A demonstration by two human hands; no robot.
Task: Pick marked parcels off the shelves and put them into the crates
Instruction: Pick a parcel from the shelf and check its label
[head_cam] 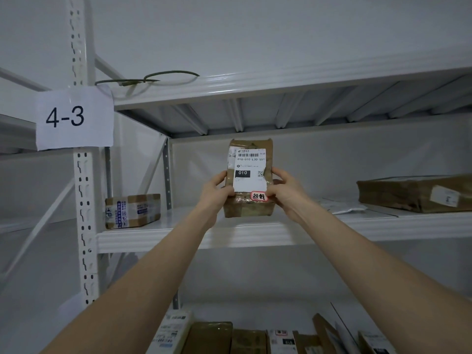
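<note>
A brown taped parcel (pixel 249 205) stands upright in front of the middle shelf (pixel 178 238), held between both hands. It carries a white shipping label with a barcode and "010", plus a small red-edged sticker with handwriting at the label's lower right. My left hand (pixel 217 190) grips its left edge. Its right edge is held by my right hand (pixel 284 190), thumb near the red sticker. Both arms reach up and forward. No crate is in view.
A small brown box (pixel 132 211) sits at the shelf's left end; a flat brown parcel (pixel 413 194) and a white mailer (pixel 342 206) lie at the right. Several parcels (pixel 255 338) stand on the lower shelf. The upright (pixel 83 200) bears a "4-3" sign (pixel 74 118).
</note>
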